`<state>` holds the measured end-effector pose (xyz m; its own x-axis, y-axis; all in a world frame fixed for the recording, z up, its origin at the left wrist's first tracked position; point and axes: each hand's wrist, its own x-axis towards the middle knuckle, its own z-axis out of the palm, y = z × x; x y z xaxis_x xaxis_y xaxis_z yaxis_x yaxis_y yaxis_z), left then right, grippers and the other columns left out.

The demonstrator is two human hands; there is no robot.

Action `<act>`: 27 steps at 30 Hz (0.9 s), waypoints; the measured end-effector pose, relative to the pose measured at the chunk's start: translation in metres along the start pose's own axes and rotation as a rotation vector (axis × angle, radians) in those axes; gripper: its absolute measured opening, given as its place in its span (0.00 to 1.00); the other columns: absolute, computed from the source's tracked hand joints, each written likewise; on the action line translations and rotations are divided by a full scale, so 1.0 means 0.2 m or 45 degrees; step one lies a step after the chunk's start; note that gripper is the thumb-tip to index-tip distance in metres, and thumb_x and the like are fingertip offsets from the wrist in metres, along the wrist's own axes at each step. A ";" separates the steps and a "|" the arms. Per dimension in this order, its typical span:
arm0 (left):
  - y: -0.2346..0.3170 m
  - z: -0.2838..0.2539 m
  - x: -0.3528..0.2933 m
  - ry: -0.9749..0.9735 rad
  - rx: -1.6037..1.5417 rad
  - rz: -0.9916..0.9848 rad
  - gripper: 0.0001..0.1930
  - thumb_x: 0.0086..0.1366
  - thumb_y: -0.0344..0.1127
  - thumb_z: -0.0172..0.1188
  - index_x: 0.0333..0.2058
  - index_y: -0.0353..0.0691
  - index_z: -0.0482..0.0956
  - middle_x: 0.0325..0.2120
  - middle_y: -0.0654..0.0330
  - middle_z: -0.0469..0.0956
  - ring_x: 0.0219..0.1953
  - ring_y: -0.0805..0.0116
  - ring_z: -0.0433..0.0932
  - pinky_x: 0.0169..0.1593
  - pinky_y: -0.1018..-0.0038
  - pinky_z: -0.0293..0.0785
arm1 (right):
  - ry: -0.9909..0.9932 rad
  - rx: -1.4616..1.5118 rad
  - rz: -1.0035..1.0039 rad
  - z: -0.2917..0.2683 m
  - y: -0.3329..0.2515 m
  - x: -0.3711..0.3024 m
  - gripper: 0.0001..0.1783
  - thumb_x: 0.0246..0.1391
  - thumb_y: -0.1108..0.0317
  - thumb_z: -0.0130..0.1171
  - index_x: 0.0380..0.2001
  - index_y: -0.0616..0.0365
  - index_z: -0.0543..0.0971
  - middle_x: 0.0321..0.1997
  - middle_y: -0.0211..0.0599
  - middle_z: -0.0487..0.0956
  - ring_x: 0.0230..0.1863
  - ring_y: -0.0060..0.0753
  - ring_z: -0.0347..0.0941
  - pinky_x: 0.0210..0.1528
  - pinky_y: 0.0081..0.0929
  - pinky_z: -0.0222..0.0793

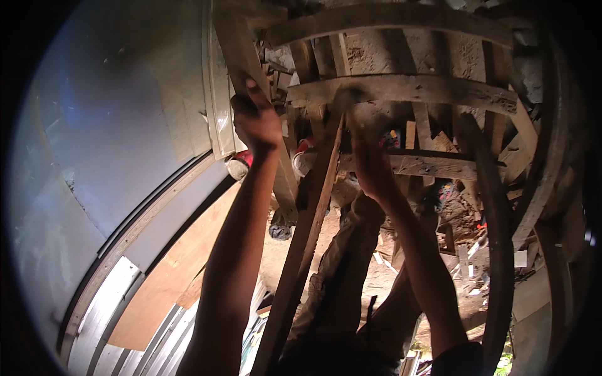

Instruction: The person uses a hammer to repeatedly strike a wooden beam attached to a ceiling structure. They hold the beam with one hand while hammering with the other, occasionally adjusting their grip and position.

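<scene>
My left hand (258, 128) is wrapped round an upright wooden post (237, 53), thumb lying along its face. My right hand (372, 169) is closed on what looks like a hammer (349, 99), smeared by motion. The hammer's dark head is close to a wooden crosspiece (426, 88) of a rough timber frame. Under that one runs a lower crosspiece (439, 167), just right of my right hand. A long wooden beam (313, 219) slants between my forearms toward the lower edge.
A pale panel wall (119, 113) rises on the left, with plywood (182, 250) below it. Curved timbers (498, 250) stand on the right. Wood scraps and debris (464, 250) litter the dirt floor. A red and white round object (239, 165) sits by my left wrist.
</scene>
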<state>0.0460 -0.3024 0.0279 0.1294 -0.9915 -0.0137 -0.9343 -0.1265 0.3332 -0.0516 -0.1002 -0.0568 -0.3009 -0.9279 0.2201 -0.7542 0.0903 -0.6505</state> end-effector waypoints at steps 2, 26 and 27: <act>-0.05 0.01 0.01 -0.001 -0.037 -0.044 0.35 0.68 0.65 0.40 0.36 0.31 0.72 0.31 0.36 0.77 0.38 0.36 0.76 0.42 0.51 0.70 | -0.874 0.327 0.332 -0.05 0.04 0.03 0.29 0.59 0.72 0.48 0.63 0.59 0.59 0.38 0.57 0.73 0.36 0.54 0.75 0.40 0.42 0.79; -0.04 0.00 0.01 -0.049 -0.150 -0.127 0.29 0.67 0.61 0.46 0.38 0.34 0.66 0.35 0.36 0.75 0.39 0.32 0.74 0.42 0.47 0.69 | -0.545 0.423 0.322 0.14 0.05 0.12 0.28 0.65 0.42 0.41 0.25 0.56 0.66 0.12 0.27 0.64 0.09 0.26 0.63 0.12 0.27 0.62; -0.05 -0.02 0.02 -0.078 -0.095 -0.167 0.29 0.67 0.62 0.45 0.39 0.34 0.66 0.36 0.36 0.75 0.40 0.32 0.74 0.42 0.47 0.69 | -0.772 0.517 0.419 0.13 0.05 0.16 0.27 0.65 0.42 0.43 0.25 0.56 0.66 0.11 0.26 0.64 0.08 0.25 0.63 0.12 0.27 0.62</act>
<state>0.0572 -0.3045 0.0286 0.2264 -0.9668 -0.1184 -0.8830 -0.2550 0.3940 -0.0534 -0.1382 -0.0738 -0.0135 -0.9220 -0.3869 -0.3755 0.3633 -0.8527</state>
